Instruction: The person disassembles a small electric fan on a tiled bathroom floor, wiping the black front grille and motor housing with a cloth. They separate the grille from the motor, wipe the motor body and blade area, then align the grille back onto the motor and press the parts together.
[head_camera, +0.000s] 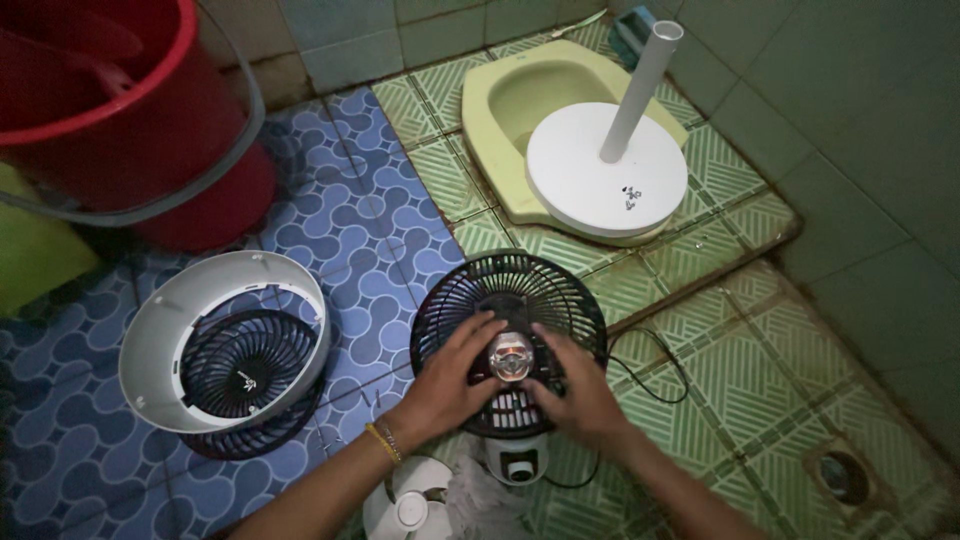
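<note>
From the head view I see my left hand (452, 372) and right hand (577, 388) both resting on the black rear grille (508, 300) of a taken-apart fan, which stands on the tiled floor (390, 240) in front of me. My left fingers (480, 335) are spread and curved around the left of the shiny motor hub (509, 360) at the grille's middle; my right fingers (555, 345) are curled against its right side, so both hands cup the hub without closing into a fist. Below the grille sits the white fan body (516, 460), and a black cord (650, 375) loops off to the right. To the left lie a white ring housing (165, 330) with a black front grille (245, 370) inside it. Beyond, a white round base (590, 190) with its pole (640, 85) rests across a green squat toilet (500, 110). A red bucket (140, 130) stands top left, and a white blade (405, 505) lies by my left wrist.
</note>
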